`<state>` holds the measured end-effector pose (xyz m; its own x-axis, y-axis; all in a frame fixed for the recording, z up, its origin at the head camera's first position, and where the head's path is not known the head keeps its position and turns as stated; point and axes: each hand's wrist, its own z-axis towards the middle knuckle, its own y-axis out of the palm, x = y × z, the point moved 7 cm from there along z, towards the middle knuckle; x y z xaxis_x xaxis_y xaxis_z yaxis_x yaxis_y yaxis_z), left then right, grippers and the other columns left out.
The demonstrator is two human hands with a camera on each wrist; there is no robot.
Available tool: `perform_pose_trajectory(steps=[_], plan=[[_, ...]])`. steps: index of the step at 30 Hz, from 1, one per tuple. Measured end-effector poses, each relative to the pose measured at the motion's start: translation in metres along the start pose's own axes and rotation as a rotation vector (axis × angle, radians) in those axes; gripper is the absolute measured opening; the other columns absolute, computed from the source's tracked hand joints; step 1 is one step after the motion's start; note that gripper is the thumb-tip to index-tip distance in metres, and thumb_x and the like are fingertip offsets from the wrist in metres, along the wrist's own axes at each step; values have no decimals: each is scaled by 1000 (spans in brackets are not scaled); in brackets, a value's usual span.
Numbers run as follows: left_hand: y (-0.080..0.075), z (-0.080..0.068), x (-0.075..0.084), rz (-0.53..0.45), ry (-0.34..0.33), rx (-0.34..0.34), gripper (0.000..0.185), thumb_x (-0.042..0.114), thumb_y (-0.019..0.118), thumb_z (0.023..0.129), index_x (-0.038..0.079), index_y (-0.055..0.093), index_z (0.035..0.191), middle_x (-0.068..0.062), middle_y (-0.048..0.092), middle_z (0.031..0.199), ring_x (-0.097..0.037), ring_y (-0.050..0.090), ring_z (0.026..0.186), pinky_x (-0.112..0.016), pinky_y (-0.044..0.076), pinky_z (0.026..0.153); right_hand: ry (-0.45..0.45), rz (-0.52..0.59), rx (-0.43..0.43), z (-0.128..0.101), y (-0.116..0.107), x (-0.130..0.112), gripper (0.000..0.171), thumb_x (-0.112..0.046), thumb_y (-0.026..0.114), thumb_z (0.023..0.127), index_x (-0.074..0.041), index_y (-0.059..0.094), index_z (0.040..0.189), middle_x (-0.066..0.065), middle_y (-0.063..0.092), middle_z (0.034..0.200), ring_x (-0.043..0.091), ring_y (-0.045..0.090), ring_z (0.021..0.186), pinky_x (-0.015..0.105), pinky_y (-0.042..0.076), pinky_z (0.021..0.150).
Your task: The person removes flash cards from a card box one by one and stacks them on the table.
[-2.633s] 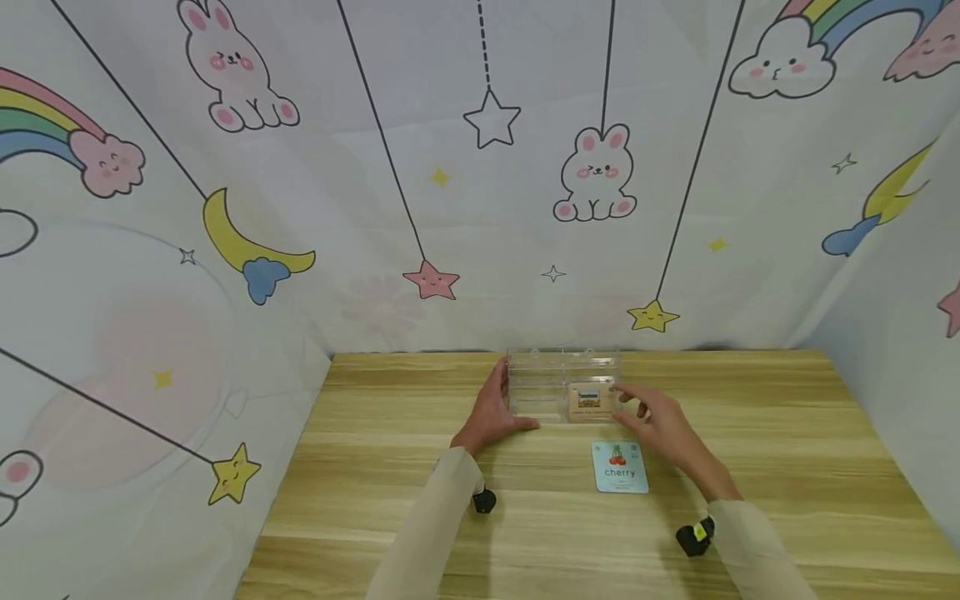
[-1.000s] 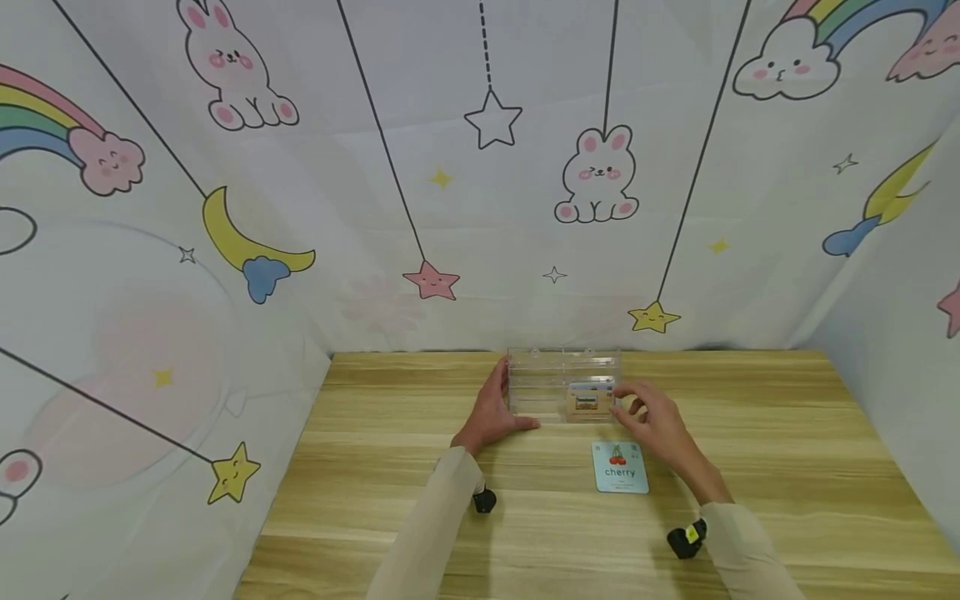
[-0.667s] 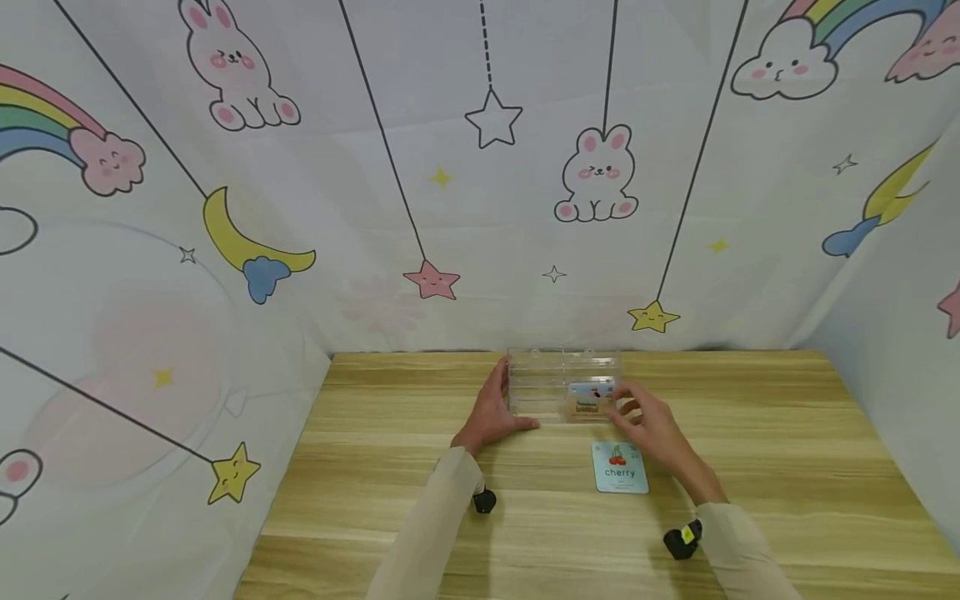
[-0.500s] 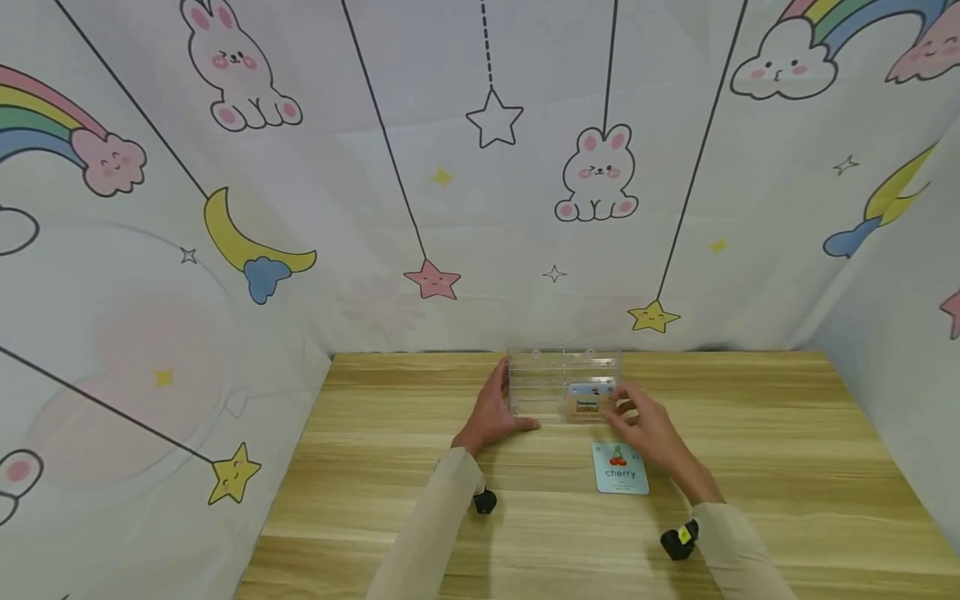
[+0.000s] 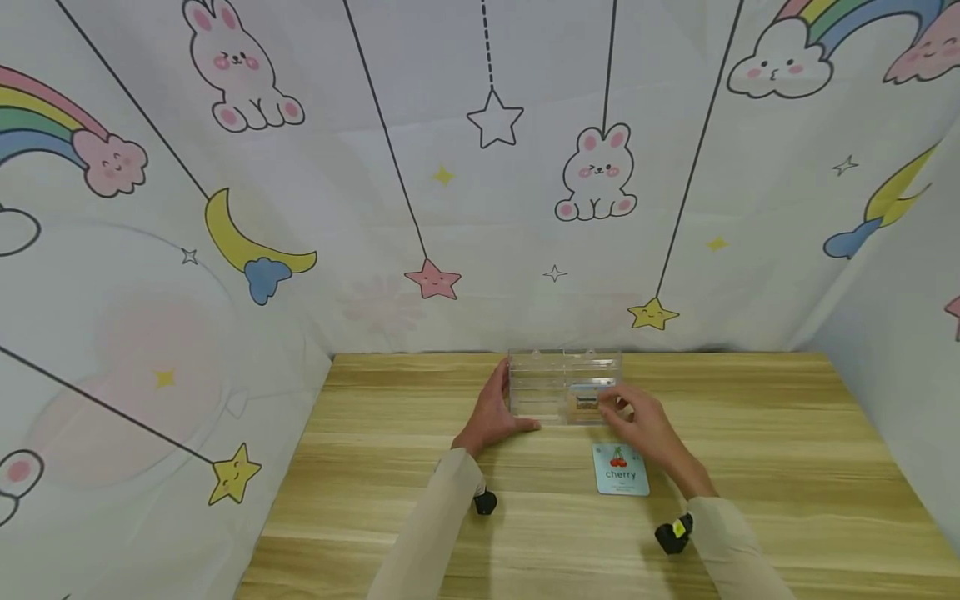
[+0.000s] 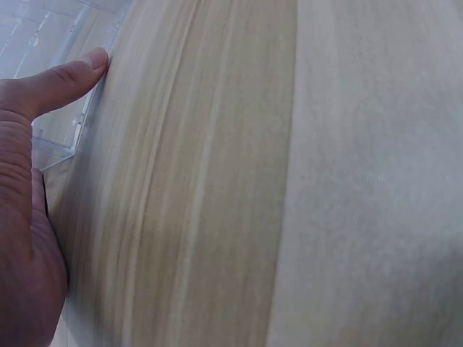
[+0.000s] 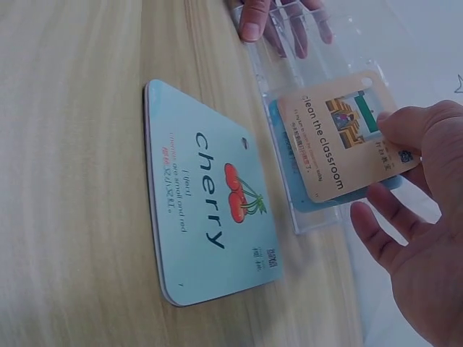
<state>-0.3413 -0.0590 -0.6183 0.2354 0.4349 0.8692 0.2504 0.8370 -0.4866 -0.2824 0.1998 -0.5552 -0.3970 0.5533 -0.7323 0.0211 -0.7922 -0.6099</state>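
Observation:
A clear acrylic box (image 5: pixel 564 377) with compartments stands at the back middle of the wooden table (image 5: pixel 750 467). My left hand (image 5: pixel 504 406) grips its left end, thumb (image 6: pixel 61 83) along the front wall of the box (image 6: pixel 43 43). My right hand (image 5: pixel 618 407) pinches a tan card (image 7: pixel 340 141) reading "clean the classroom" by its edge, over the box's right compartment (image 7: pixel 318 43). A blue card (image 7: pixel 289 155) lies under it in the box. A light-blue "cherry" card (image 5: pixel 621 469) lies flat on the table just in front, also in the right wrist view (image 7: pixel 210 224).
Cartoon-printed fabric walls (image 5: pixel 480 208) close the table in at the back and both sides. Bare wood lies to the left, the right and in front of the box. Small black wrist cameras (image 5: pixel 484 502) sit at both sleeves.
My right hand has drawn left and down, and the tan card has sunk from standing at the box's front to lying low inside it. The left hand and the cherry card stayed put.

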Motion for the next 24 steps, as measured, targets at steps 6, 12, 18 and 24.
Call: perform_pose_trajectory(steps=[6,12,18,24], plan=[[1,1,0,6,-5,-2,135,26,100,70,16,8,168,-8,21,170,-23,28,154,-32,30,123,16,-22,6,2,-6,-4,18,-5,74,96,-5,73,114,8,71,114,23,61,94,28,57,68],[1,1,-1,-1,-9,-1,135,25,101,69,16,9,168,-8,21,171,-22,27,154,-32,29,123,39,-28,7,3,-9,-3,19,-6,74,97,-6,73,116,9,71,118,24,62,97,29,57,69],[1,1,-1,14,-26,-4,134,25,100,69,16,9,168,-7,21,170,-21,28,154,-30,30,123,18,-42,24,3,-12,-2,21,-4,76,95,-6,73,115,9,71,117,24,62,96,28,57,68],[1,1,-1,16,-20,-2,134,25,100,69,17,10,168,-8,21,170,-22,28,154,-31,30,123,23,-49,44,2,-15,0,24,-4,76,95,-6,72,119,11,71,119,25,62,97,30,58,69]])
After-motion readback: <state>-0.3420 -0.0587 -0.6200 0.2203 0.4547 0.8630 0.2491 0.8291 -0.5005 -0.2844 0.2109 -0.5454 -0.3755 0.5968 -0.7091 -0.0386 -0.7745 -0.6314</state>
